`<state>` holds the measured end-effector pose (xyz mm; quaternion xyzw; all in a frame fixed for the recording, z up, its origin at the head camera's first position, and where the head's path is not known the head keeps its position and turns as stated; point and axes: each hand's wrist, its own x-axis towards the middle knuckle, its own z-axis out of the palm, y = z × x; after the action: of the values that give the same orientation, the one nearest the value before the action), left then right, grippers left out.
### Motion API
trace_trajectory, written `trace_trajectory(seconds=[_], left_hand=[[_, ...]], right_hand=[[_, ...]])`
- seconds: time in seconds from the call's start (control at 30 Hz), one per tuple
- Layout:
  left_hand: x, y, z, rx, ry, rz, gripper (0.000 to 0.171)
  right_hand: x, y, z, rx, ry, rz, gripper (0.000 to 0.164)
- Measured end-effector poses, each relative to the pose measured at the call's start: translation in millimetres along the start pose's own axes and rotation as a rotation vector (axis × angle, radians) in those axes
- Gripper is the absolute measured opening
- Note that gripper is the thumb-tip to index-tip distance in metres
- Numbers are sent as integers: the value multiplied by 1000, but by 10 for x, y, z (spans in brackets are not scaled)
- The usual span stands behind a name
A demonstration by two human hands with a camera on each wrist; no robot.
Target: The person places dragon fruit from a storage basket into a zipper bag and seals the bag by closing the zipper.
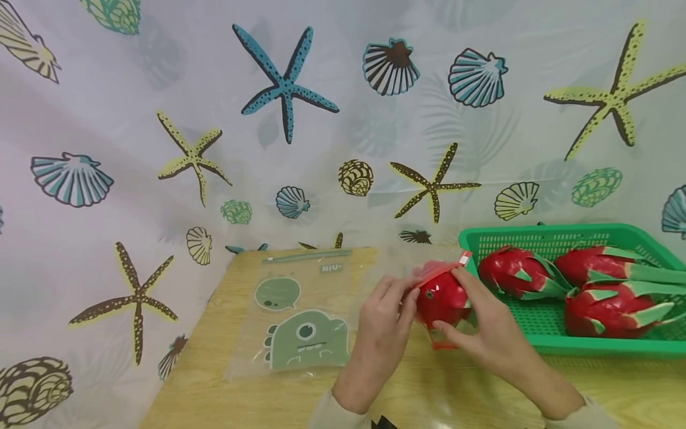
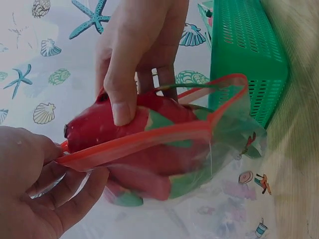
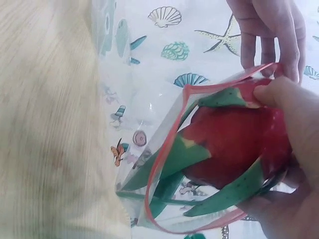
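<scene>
A red dragon fruit (image 1: 442,298) with green scales sits partly inside a clear zip bag with a red zip edge (image 2: 139,144). My left hand (image 1: 383,325) pinches that red edge at the left side of the bag's mouth. From the right, my right hand (image 1: 495,330) grips the fruit, thumb on one side and fingers on the other. Seen from the right wrist, the fruit's green tips (image 3: 199,154) pass through the open mouth, and small printed pictures show on the clear film. The fruit's stub end sticks out toward my left hand.
A green plastic basket (image 1: 530,342) at the right holds 3 more dragon fruits (image 1: 611,310). Flat on the wooden table (image 1: 193,381), to the left, lies a clear zip bag with a green dinosaur print (image 1: 308,339). A curtain with starfish and shells (image 1: 321,149) hangs behind.
</scene>
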<state>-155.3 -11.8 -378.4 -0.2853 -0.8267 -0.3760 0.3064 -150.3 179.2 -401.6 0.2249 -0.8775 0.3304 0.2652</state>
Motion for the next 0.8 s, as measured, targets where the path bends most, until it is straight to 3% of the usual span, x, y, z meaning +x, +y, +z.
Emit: trace_trajectory(seconds=[0.23, 0.5, 0.7, 0.8], left_hand=[[58, 125, 34, 59, 26, 104, 17], [53, 188, 93, 11, 38, 88, 16], [77, 299, 141, 2, 61, 221, 18], [79, 337, 155, -8, 65, 241, 18]], right_hand=[[93, -101, 5, -3, 47, 111, 83], [125, -175, 43, 50, 119, 252, 65], [166, -146, 54, 77, 183, 286, 60], [196, -138, 25, 122, 156, 371, 56]])
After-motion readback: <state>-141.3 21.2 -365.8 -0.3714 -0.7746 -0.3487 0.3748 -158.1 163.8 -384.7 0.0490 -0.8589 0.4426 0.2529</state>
